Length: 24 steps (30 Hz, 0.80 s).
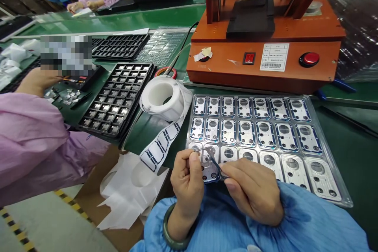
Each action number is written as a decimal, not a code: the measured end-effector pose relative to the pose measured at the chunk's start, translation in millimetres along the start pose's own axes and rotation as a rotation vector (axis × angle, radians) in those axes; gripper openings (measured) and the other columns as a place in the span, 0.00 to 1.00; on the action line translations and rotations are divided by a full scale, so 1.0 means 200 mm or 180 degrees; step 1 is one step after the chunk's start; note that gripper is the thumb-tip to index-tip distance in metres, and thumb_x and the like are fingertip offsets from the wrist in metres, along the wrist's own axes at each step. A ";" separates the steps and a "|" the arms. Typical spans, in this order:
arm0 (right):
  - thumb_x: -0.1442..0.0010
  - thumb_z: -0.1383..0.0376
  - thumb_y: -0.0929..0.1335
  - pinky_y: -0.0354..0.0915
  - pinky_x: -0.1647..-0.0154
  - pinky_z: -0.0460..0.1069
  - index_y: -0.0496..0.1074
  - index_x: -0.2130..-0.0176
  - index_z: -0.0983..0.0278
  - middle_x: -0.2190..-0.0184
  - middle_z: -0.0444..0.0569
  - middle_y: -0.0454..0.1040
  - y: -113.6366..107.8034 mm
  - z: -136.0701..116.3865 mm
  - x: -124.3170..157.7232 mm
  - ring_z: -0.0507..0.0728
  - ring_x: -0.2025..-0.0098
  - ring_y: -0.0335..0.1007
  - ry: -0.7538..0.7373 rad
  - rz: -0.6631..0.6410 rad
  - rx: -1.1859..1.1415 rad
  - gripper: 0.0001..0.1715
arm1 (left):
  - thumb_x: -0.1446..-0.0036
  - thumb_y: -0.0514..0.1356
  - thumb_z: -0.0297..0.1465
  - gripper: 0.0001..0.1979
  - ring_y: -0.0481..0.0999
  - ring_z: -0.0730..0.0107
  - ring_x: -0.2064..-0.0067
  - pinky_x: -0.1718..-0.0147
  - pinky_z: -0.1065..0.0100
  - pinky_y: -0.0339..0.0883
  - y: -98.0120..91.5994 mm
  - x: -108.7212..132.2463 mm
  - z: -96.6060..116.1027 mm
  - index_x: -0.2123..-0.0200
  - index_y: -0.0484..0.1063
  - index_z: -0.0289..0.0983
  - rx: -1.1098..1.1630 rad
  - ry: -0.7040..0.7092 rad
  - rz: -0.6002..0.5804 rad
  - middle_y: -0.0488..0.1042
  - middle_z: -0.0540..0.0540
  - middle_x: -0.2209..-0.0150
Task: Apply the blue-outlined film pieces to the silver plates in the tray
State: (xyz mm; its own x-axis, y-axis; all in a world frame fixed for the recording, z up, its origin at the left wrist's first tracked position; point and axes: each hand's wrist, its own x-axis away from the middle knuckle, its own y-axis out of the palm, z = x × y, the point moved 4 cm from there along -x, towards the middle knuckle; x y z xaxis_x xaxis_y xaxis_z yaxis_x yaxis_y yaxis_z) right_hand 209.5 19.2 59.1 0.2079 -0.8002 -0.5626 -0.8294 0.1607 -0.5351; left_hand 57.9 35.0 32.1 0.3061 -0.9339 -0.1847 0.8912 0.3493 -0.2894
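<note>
Head view: a plate (209,170) lies between left grip (188,183), pressed together, and right grip (256,192), pinching a tool (217,164).

Left hand (187,181): raised above the wrist, thumb pressed toward index finger, remaining fingers curled | Right hand (255,189): back uppermost, thumb and forefinger pinched, directed leftward

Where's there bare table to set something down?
Best patch: green table right of the plate tray, below the black stick. A smaller one lies between the black tray and label strip. Crowded: left, around the co-worker's hand and loose parts.
</note>
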 end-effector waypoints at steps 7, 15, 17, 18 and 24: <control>0.38 0.68 0.64 0.65 0.72 0.47 0.70 0.59 0.64 0.71 0.48 0.76 0.00 0.03 -0.02 0.53 0.72 0.71 0.0819 -0.0071 -0.0629 0.06 | 0.39 0.55 0.36 0.10 0.63 0.80 0.82 0.85 0.79 0.58 0.01 -0.01 0.00 0.70 0.67 0.37 0.0183 -0.0220 0.0076 0.67 0.54 0.79; 0.39 0.67 0.64 0.59 0.79 0.43 0.68 0.73 0.63 0.81 0.40 0.67 0.07 0.06 -0.02 0.49 0.79 0.62 0.1728 -0.0879 -0.1363 0.10 | 0.39 0.55 0.37 0.12 0.60 0.80 0.82 0.85 0.78 0.55 0.01 0.00 -0.02 0.73 0.66 0.37 0.0313 -0.0342 -0.0138 0.63 0.55 0.80; 0.39 0.65 0.64 0.59 0.79 0.43 0.68 0.72 0.64 0.81 0.40 0.66 0.07 0.07 -0.02 0.49 0.79 0.62 0.1882 -0.0801 -0.1482 0.10 | 0.39 0.55 0.37 0.13 0.60 0.80 0.82 0.85 0.78 0.55 0.02 0.01 -0.01 0.74 0.66 0.37 0.0328 -0.0327 -0.0254 0.62 0.55 0.80; 0.39 0.64 0.65 0.60 0.79 0.44 0.68 0.71 0.64 0.80 0.40 0.66 0.07 0.08 -0.02 0.49 0.79 0.62 0.1980 -0.0748 -0.1581 0.09 | 0.39 0.55 0.37 0.13 0.59 0.80 0.82 0.86 0.78 0.54 0.02 0.01 -0.01 0.74 0.66 0.38 0.0343 -0.0316 -0.0341 0.62 0.55 0.81; 0.39 0.60 0.64 0.64 0.78 0.45 0.68 0.71 0.63 0.81 0.41 0.65 0.06 0.11 -0.01 0.50 0.79 0.64 0.2401 -0.0499 -0.1852 0.12 | 0.41 0.56 0.38 0.14 0.57 0.80 0.85 0.87 0.77 0.53 0.05 0.03 -0.01 0.76 0.66 0.38 0.0374 -0.0346 -0.0772 0.60 0.57 0.85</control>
State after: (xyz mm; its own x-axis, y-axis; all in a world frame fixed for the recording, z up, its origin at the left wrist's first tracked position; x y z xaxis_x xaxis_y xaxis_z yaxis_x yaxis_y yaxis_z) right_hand 210.9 35.1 38.7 0.1186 -0.9815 0.1502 -0.9899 -0.1287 -0.0594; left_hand 68.6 32.8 25.6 0.1077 -0.9940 -0.0198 0.9735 0.1094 -0.2008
